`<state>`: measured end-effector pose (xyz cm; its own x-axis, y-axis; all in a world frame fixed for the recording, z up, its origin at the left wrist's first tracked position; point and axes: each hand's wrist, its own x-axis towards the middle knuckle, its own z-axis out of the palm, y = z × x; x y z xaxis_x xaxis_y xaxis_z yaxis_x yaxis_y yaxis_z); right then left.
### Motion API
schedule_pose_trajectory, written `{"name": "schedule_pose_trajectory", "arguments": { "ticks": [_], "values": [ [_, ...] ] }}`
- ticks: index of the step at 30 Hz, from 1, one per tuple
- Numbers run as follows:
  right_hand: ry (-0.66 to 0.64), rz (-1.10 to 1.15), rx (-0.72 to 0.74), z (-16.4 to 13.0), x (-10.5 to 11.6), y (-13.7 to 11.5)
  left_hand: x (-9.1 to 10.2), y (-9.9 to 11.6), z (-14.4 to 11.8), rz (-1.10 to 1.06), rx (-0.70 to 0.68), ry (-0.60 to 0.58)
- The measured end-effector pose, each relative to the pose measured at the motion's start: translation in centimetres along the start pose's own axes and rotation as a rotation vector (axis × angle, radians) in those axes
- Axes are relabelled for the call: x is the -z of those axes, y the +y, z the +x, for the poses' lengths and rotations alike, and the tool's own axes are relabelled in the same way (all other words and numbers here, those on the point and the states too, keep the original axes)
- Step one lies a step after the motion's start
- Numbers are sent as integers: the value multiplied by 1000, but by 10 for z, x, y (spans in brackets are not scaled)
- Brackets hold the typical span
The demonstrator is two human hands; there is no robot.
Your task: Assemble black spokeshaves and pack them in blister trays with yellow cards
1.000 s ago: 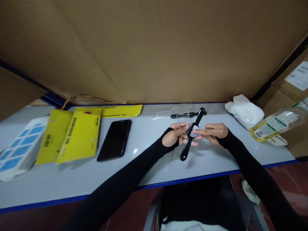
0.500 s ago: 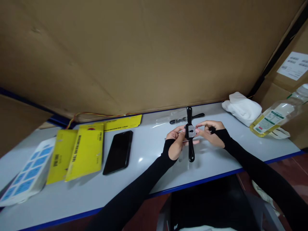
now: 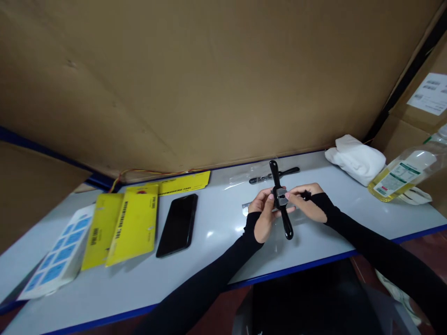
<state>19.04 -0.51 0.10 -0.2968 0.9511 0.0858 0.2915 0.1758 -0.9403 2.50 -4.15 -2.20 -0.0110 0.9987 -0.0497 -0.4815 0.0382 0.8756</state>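
Note:
A black spokeshave [image 3: 287, 226] is held above the table, its two handles pointing away from and towards me. My left hand [image 3: 263, 209] is closed around its middle from the left. A grey metal blade [image 3: 281, 195] with a keyhole-shaped slot lies against the body. The fingertips of my right hand [image 3: 309, 202] pinch the blade's right edge. A small black piece [image 3: 306, 195] shows in the curl of that hand; its kind I cannot make out. Behind, a second black spokeshave [image 3: 274, 176] lies on the table beside clear plastic wrapping [image 3: 240, 176].
On the left are yellow cards [image 3: 134, 228], a black phone [image 3: 177, 225] and a white sheet of blue labels [image 3: 63, 253]. To the right are a white cloth [image 3: 356, 158] and a bottle of yellow liquid [image 3: 398, 179]. A cardboard wall [image 3: 209, 83] rises behind the table.
The spokeshave has tilted slightly, its near handle swinging to the right. My right fingertips have moved further over the blade. The whole view has shifted a little.

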Motion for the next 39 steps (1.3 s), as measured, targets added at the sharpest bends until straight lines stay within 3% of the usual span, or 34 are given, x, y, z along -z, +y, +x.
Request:
{"name": "schedule_pose_trajectory", "arguments": {
  "ticks": [9,16,23,27,39],
  "values": [
    [37,41,-4,0,0,-1,-1,8,-4,-81,61,-31],
    [-23,12,19,-3,-2,3,1,19,1,106,76,27],
    [-188,-22,25,3,4,8,11,36,8,358,184,-28],
    [-214,-37,23,5,7,9,13,31,10,357,194,6],
    [-135,-19,7,3,5,5,15,18,10,291,81,80]
  ]
}}
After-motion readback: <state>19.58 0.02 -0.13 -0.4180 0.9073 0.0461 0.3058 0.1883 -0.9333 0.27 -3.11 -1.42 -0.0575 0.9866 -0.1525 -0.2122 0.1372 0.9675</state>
